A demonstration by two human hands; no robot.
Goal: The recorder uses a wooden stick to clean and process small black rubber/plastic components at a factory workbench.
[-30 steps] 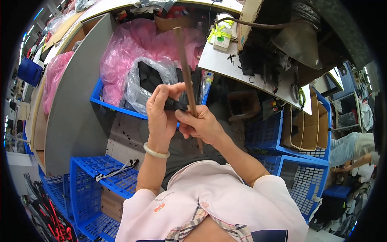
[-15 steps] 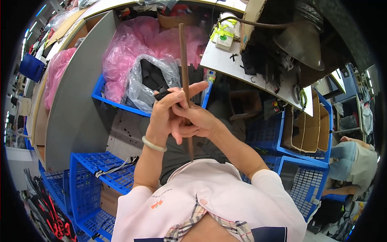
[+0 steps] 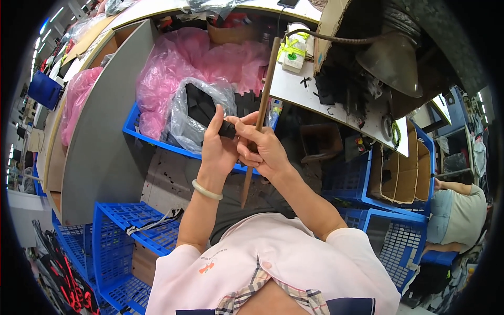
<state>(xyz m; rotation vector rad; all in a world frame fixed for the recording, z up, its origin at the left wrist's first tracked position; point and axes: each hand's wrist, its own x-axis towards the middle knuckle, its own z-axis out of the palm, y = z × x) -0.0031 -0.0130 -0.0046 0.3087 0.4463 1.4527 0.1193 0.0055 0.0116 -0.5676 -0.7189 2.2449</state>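
Observation:
A long brown wooden stick runs upright and tilted in front of me, its top leaning right and its pointed lower end above my lap. My right hand is closed around it, thumb and forefinger reaching to a small black strip of fabric. That strip lies against my left hand, whose thumb points up while the fingers curl behind it, partly hidden. Just beyond my hands, a clear plastic bag holds black fabric pieces inside a blue crate.
Pink plastic bags fill the crate's back. To the right stand a white table with a lamp, and blue crates with a cardboard box. A grey panel rises at left, above another blue crate. A person bends at far right.
The stick's top has swung right. My hands, crossed and interlaced before, are now side by side, the left thumb raised. The right forefinger is no longer stretched out. The person at right has shifted.

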